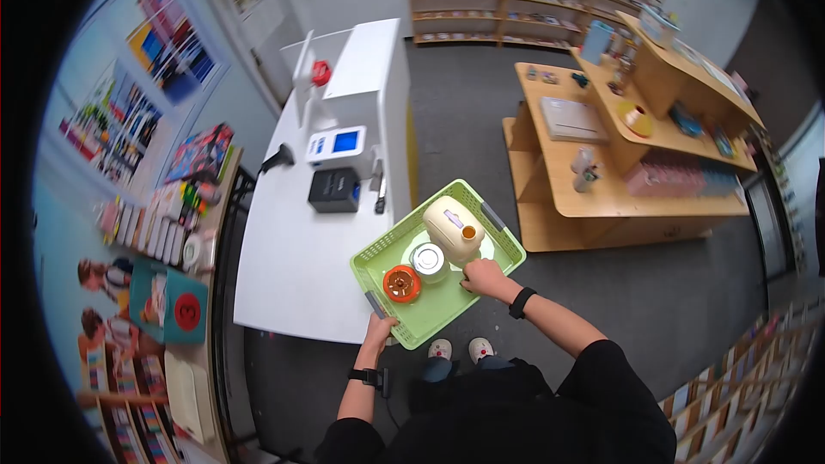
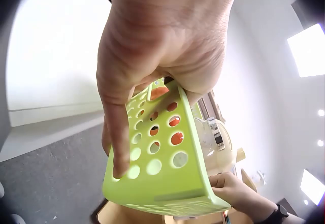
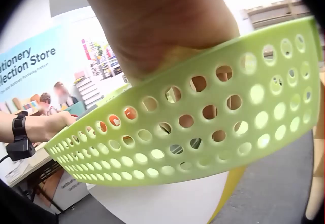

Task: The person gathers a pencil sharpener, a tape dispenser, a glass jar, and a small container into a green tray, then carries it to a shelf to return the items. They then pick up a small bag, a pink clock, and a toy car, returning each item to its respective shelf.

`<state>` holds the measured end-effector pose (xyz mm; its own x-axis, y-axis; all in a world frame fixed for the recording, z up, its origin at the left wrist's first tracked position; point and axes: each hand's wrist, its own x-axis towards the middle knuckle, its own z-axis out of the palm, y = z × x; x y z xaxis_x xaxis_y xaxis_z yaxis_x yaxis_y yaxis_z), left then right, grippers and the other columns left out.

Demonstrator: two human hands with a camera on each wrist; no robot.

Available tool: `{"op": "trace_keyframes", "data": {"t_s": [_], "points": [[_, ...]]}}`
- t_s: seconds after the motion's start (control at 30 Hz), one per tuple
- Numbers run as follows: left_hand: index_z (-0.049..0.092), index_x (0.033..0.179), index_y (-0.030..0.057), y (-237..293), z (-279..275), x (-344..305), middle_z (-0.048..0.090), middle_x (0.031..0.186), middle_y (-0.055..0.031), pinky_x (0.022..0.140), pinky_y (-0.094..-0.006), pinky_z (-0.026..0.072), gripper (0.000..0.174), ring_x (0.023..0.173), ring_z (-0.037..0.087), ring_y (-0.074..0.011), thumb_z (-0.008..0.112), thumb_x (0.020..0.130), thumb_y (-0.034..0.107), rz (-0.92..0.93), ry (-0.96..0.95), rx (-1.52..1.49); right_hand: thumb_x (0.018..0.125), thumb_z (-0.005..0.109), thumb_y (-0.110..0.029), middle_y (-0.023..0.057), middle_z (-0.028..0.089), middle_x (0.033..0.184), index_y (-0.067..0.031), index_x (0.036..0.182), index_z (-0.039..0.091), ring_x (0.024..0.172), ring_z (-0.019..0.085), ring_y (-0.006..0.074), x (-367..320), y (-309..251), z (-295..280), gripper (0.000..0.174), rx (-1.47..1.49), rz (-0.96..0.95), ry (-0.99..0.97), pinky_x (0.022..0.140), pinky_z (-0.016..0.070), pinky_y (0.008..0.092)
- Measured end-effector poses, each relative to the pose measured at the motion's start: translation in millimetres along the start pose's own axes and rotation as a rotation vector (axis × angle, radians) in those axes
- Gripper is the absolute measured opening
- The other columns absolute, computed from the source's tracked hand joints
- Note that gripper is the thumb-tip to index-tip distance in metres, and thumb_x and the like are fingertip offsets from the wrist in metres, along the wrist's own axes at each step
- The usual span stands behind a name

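A light green perforated plastic basket is in front of me, overlapping the white counter's corner. My left hand grips its left end by the grey handle; in the left wrist view the left hand's fingers reach down the holed end wall. My right hand grips the near long rim, its fingers inside and partly hidden by the wall. Inside the basket sit a cream rounded container with an orange-brown round opening, a clear jar with a silvery lid, and an orange round container.
The white counter on the left carries a black box, a white device with a blue screen and a black scanner. To the right stands a wooden display table. Grey floor lies between them.
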<state>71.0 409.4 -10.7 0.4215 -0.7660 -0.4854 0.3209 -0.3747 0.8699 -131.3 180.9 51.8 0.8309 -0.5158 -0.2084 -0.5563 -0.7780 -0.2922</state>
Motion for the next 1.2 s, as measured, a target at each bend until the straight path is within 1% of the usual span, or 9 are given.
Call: {"op": "trace_keyframes", "data": {"t_s": [0.17,0.37,0.53,0.67,0.9,0.97,1.0,1.03,1.2], "points": [[0.056,0.101,-0.0050,29,54,43,0.062,0.087,-0.0125,0.060,-0.0348,0.0527,0.035,0.073,0.063,-0.0233,0.051,0.067,-0.001,-0.052,-0.238,0.259,0.073,0.061,-0.029,0.0162,0.062,0.064,-0.0042,0.071,0.067,0.060,0.062,0.0327,-83,48,6,0.026,0.050,0.276,0.193,0.057,0.0508,0.0428],[0.060,0.095,-0.0041,34,158,69,0.062,0.079,-0.0119,0.053,-0.0331,0.0489,0.029,0.067,0.062,-0.0211,0.055,0.067,0.003,-0.045,-0.545,0.490,0.076,0.061,-0.016,0.0097,0.062,0.078,-0.0016,0.072,0.064,0.084,0.059,0.0270,-246,104,-11,0.015,0.211,0.455,0.477,0.075,0.0489,0.0365],[0.059,0.094,-0.0040,8,273,78,0.061,0.078,-0.0099,0.053,-0.0301,0.0464,0.029,0.064,0.060,-0.0182,0.055,0.068,0.006,-0.074,-0.779,0.677,0.072,0.066,-0.014,0.0133,0.059,0.100,-0.0023,0.103,0.057,0.102,0.054,0.0325,-382,150,13,0.035,0.277,0.907,0.860,0.086,0.0455,0.0389],[0.057,0.099,-0.0037,5,388,47,0.060,0.083,-0.0082,0.055,-0.0284,0.0456,0.031,0.067,0.059,-0.0164,0.053,0.070,0.005,-0.103,-0.964,0.766,0.071,0.068,-0.020,0.0187,0.056,0.117,-0.0010,0.132,0.032,0.114,0.051,0.0357,-468,195,43,0.074,0.516,1.086,0.731,0.094,0.0420,0.0389],[0.057,0.100,-0.0032,-43,580,20,0.061,0.088,-0.0078,0.062,-0.0271,0.0467,0.033,0.074,0.059,-0.0153,0.050,0.069,0.003,-0.093,-1.176,0.792,0.072,0.063,-0.015,0.0190,0.060,0.109,-0.0036,0.127,0.044,0.102,0.058,0.0289,-621,284,41,0.059,0.902,1.334,0.770,0.090,0.0433,0.0341],[0.057,0.091,-0.0010,-60,626,18,0.057,0.073,-0.0044,0.051,-0.0278,0.0424,0.024,0.060,0.053,-0.0135,0.053,0.068,0.005,-0.075,-1.267,0.709,0.072,0.063,-0.016,0.0200,0.061,0.109,0.0002,0.120,0.050,0.101,0.060,0.0305,-660,312,54,0.052,0.994,1.302,0.832,0.087,0.0455,0.0364],[0.058,0.092,-0.0004,-65,648,13,0.057,0.073,-0.0044,0.050,-0.0271,0.0415,0.026,0.060,0.053,-0.0132,0.052,0.067,0.005,-0.047,-1.293,0.688,0.071,0.058,-0.007,0.0173,0.056,0.119,0.0011,0.128,0.044,0.110,0.053,0.0259,-674,314,42,0.060,1.104,1.303,0.819,0.094,0.0388,0.0318],[0.058,0.100,-0.0030,-65,670,14,0.062,0.091,-0.0072,0.071,-0.0271,0.0455,0.033,0.080,0.058,-0.0144,0.050,0.068,0.000,-0.076,-1.325,0.800,0.070,0.055,-0.004,0.0188,0.052,0.124,0.0033,0.129,0.042,0.115,0.048,0.0276,-685,318,37,0.062,1.131,1.286,0.862,0.098,0.0354,0.0320],[0.059,0.093,-0.0026,-70,776,15,0.060,0.082,-0.0049,0.063,-0.0268,0.0439,0.027,0.072,0.056,-0.0138,0.053,0.068,0.002,-0.087,-1.348,0.958,0.068,0.051,-0.002,0.0195,0.051,0.125,0.0037,0.131,0.041,0.117,0.047,0.0283,-721,371,43,0.064,1.214,1.342,1.045,0.099,0.0343,0.0320]]}}
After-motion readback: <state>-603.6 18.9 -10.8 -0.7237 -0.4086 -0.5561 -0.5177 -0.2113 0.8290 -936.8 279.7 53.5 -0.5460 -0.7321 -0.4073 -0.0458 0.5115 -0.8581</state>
